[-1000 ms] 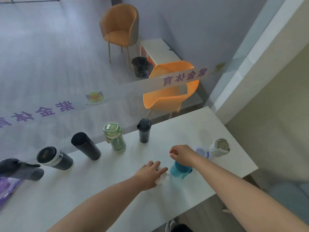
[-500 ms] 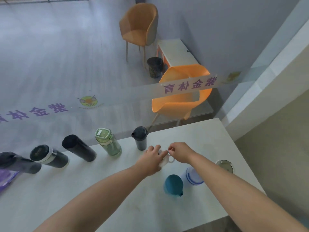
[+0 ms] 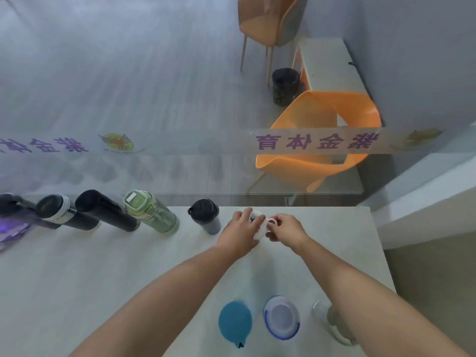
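A small white bottle [image 3: 262, 228] stands near the far edge of the white table [image 3: 128, 279], right of a dark grey tumbler [image 3: 207, 218]. My left hand [image 3: 242, 229] grips its body from the left. My right hand [image 3: 286, 228] pinches the white loop at its top. Most of the white bottle is hidden by both hands.
Along the far edge stand a green bottle [image 3: 152, 212], a black flask [image 3: 105, 210], a black-and-white mug [image 3: 60, 212] and a dark bottle [image 3: 13, 206]. Near me are a teal bottle [image 3: 235, 322], a blue-rimmed white bottle [image 3: 282, 318] and a clear one [image 3: 327, 315]. Glass wall behind.
Both hands carried the white bottle away from me to the far edge beside the dark tumbler. The view tilted downward, so the near bottles now appear from above.
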The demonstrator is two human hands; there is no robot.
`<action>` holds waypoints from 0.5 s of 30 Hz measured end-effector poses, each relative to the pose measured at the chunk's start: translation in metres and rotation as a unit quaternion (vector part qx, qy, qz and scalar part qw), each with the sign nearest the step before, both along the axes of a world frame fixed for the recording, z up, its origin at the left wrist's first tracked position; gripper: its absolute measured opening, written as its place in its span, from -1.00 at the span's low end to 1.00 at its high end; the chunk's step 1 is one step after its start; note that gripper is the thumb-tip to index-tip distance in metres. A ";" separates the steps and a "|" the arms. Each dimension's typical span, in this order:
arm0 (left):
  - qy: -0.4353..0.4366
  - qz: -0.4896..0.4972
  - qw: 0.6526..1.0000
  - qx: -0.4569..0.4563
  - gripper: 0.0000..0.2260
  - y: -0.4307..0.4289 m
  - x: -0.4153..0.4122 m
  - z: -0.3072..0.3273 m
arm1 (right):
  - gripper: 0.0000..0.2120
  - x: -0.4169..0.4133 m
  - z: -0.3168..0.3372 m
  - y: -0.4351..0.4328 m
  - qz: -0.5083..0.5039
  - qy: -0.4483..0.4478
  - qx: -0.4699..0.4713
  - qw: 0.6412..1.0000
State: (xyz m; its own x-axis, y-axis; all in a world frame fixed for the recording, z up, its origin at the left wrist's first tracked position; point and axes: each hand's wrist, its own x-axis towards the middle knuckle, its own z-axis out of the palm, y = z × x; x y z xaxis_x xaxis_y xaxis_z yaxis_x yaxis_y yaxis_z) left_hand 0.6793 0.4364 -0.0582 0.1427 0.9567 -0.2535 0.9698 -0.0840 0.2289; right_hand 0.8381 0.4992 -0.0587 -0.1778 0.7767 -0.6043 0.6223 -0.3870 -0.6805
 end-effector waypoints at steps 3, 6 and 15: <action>-0.012 0.018 1.000 -0.004 -0.50 0.006 0.000 0.000 | -0.90 -0.002 -0.004 0.010 -0.003 0.016 -0.003 1.000; -0.011 0.023 1.000 -0.004 -0.49 0.007 -0.002 0.000 | -0.89 -0.005 -0.003 0.012 -0.002 0.022 -0.001 1.000; -0.007 0.054 0.998 -0.011 -0.38 0.000 0.000 0.002 | -0.85 -0.002 -0.005 0.008 0.009 0.038 0.008 0.999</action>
